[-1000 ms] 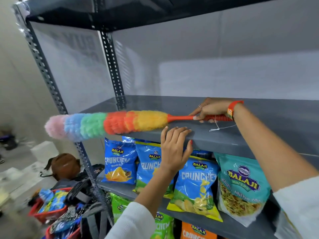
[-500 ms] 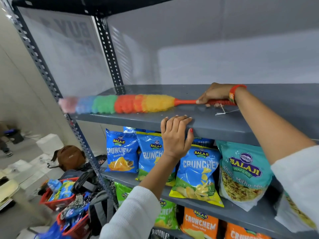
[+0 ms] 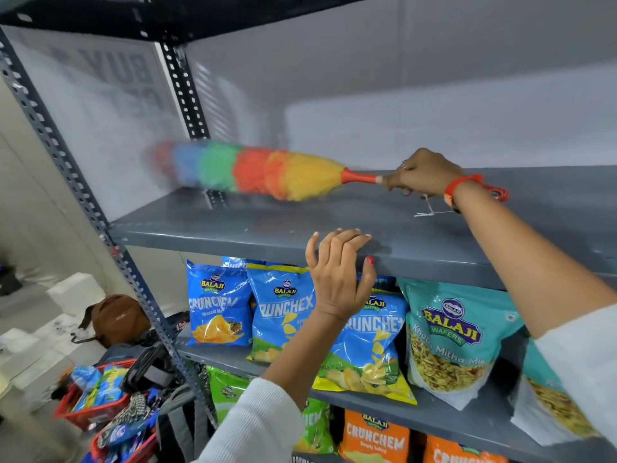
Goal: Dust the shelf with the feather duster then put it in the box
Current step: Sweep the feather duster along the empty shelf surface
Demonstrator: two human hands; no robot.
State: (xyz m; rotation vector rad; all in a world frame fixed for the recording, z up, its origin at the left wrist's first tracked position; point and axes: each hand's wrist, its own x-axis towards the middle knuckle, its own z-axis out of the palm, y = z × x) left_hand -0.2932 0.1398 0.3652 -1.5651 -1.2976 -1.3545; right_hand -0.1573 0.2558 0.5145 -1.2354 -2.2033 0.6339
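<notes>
The feather duster (image 3: 263,172) has a rainbow head of pink, blue, green, red and yellow fluff on an orange handle. Its head lies over the left part of the grey metal shelf (image 3: 334,225), blurred at the tip near the rear upright. My right hand (image 3: 417,173) is closed around the handle, reaching over the shelf from the right. My left hand (image 3: 339,272) rests its fingers on the shelf's front edge and holds nothing. No box shows in the view.
Blue, teal, green and orange snack bags (image 3: 283,309) fill the lower shelves. A perforated steel upright (image 3: 83,195) runs down the left. Red baskets (image 3: 96,409) with goods, a backpack and a brown bag (image 3: 117,319) sit on the floor at lower left.
The duster has swept from overhanging the shelf's front-left corner back onto the shelf toward the rear wall. My right hand moved with it; my left hand stayed on the edge.
</notes>
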